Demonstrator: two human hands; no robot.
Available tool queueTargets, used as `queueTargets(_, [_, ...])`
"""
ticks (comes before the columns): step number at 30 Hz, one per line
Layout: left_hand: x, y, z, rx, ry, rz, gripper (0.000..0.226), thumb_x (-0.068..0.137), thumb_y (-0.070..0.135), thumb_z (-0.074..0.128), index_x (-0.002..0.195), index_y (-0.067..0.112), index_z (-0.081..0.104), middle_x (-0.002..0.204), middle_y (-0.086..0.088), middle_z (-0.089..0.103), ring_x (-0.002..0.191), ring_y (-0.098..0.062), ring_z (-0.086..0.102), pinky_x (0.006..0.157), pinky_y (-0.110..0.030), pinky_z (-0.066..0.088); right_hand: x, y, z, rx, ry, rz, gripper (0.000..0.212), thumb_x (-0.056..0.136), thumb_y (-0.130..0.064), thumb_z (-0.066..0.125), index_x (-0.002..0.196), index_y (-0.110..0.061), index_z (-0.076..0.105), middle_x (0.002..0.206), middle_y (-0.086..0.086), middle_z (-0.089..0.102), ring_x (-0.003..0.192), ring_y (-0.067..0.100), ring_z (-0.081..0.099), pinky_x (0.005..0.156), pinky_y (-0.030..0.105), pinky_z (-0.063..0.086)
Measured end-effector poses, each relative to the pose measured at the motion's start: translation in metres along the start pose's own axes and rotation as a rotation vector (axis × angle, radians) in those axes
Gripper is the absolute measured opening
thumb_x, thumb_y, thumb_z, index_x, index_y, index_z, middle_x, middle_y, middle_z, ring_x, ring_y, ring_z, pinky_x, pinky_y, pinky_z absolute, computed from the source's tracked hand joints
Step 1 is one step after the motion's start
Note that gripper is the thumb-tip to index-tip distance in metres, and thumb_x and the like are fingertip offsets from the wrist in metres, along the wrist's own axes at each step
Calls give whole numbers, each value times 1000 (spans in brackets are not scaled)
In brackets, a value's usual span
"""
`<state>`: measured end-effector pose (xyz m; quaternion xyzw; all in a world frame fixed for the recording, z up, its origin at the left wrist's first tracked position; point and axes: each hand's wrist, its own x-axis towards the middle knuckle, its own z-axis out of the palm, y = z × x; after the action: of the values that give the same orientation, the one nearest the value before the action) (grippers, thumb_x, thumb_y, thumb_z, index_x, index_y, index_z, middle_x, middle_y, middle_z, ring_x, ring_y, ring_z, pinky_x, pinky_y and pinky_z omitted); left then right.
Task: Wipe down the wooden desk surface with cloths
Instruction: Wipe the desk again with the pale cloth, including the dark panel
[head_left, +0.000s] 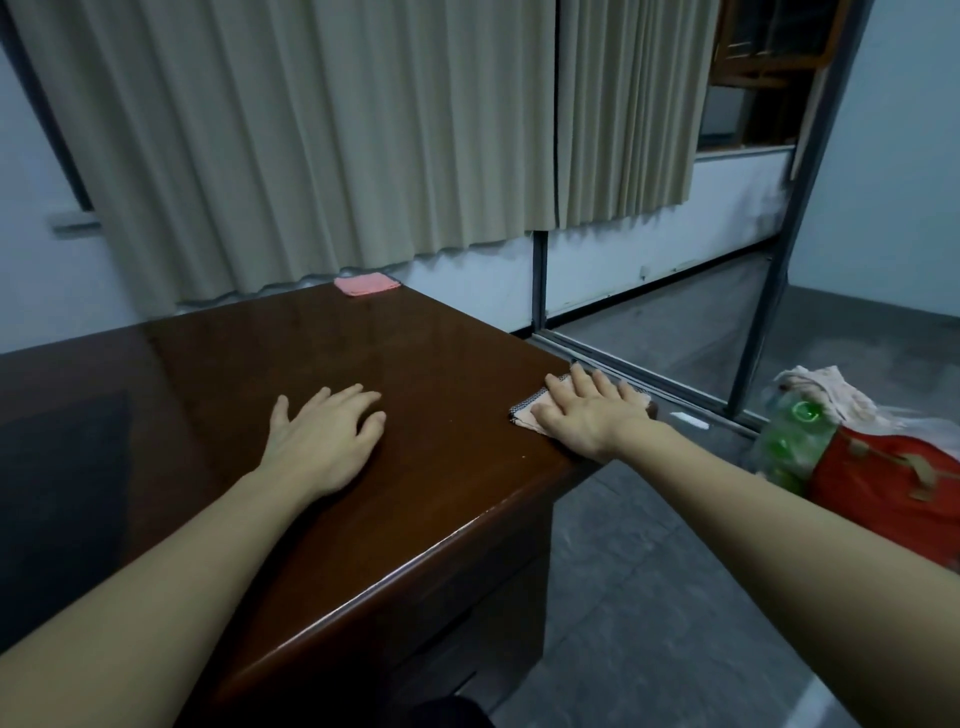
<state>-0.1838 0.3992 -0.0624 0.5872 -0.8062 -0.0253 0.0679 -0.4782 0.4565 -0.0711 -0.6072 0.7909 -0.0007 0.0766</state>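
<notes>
The dark glossy wooden desk (415, 353) fills the lower left of the head view. My right hand (587, 415) lies flat with straight fingers on a pale peach cloth (527, 413) at the desk's right corner, pressing it down. My left hand (324, 439) rests palm down on the bare wood near the middle, holding nothing. A second, pink folded cloth (366, 285) lies at the far edge of the desk by the curtain.
Beige curtains (311, 130) hang behind the desk. Right of the desk is grey floor, a metal sliding-door frame (779, 260), and a red bag (883, 483) with green bottles and cloth on top.
</notes>
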Motion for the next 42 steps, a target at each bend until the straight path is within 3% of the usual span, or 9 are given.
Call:
queueTargets(12, [-17, -49, -8, -29, -41, -64, 54, 106, 56, 24, 156, 39, 29, 167, 10, 20, 155, -22, 14, 123, -58, 6, -2, -25, 3, -8, -35, 48, 69, 101, -63, 11, 162, -34, 0, 170, 6, -11, 156, 31, -7, 124, 54, -3])
queueTargets(21, [6, -81, -2, -59, -58, -82, 53, 106, 55, 24, 157, 39, 28, 167, 10, 20, 155, -21, 13, 124, -57, 5, 41, -68, 3, -28, -38, -1, 69, 101, -63, 11, 163, -34, 0, 170, 6, -12, 156, 31, -6, 124, 54, -3])
queueTargets(30, [67, -132, -1, -84, -42, -98, 53, 106, 54, 26, 157, 38, 29, 167, 9, 19, 156, -22, 11, 124, -55, 3, 129, -130, 0, -34, -30, -50, 68, 101, -63, 13, 162, -36, 2, 170, 4, -11, 157, 29, -7, 124, 52, -4])
queueTargets(42, [235, -220, -1, -95, -6, -93, 52, 107, 53, 27, 156, 37, 31, 167, 9, 20, 156, -22, 11, 124, -55, 3, 320, -221, -15, -33, -15, -43, 70, 100, -64, 14, 162, -35, 4, 170, 4, -9, 157, 29, -5, 124, 53, -2])
